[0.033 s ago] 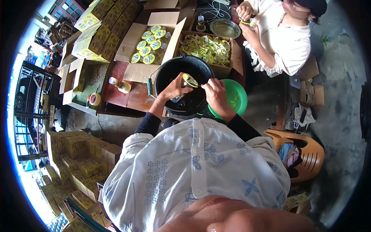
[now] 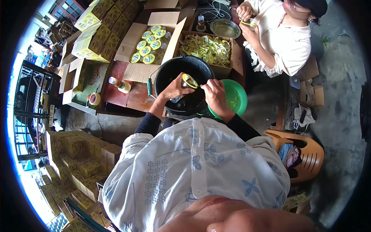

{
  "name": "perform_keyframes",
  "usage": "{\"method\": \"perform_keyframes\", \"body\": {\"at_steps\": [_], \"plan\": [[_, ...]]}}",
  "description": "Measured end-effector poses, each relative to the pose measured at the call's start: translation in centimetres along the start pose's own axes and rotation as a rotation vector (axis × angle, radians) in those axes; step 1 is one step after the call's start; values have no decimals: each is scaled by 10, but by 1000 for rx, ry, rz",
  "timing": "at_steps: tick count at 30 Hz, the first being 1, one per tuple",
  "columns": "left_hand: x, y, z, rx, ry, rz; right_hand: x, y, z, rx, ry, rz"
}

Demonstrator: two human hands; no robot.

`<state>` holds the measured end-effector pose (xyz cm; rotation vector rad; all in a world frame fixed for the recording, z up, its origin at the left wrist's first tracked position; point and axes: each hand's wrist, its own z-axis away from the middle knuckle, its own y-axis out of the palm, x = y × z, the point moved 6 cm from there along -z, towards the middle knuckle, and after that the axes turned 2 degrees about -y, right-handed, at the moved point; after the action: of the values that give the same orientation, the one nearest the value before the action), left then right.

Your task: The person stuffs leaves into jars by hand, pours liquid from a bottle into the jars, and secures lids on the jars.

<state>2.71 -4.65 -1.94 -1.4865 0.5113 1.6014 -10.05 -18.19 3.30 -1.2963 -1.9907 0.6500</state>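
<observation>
One yellow-rimmed cup (image 2: pixel 189 81), tilted, grasped in left hand (image 2: pixel 175 89) above the mouth of the black bucket (image 2: pixel 184 64). Right hand (image 2: pixel 215 94) curled, fingertips just beside the rim; whether they pinch anything, cannot tell. Green basin (image 2: pixel 241 96) at the bucket's right. Beyond, on the surface (image 2: pixel 140 96): open carton (image 2: pixel 140 72) of lidded cups (image 2: pixel 150 39), box (image 2: pixel 236 58) of yellow-green scraps (image 2: pixel 205 50).

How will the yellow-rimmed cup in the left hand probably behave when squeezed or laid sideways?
The yellow-rimmed cup is probably light, being small enough for the left hand to cover much of it. Its visible wall looks like clear plastic, so it may dent. Its round rim suggests it might roll.
</observation>
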Motion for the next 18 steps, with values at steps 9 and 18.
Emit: {"method": "perform_keyframes", "body": {"at_steps": [9,18], "plan": [[9,-1,-3,141,-52,145,-2,21,6,10,-62,28],[26,4,-13,84,-6,-7,-48,35,17,63,354,-278]]}}
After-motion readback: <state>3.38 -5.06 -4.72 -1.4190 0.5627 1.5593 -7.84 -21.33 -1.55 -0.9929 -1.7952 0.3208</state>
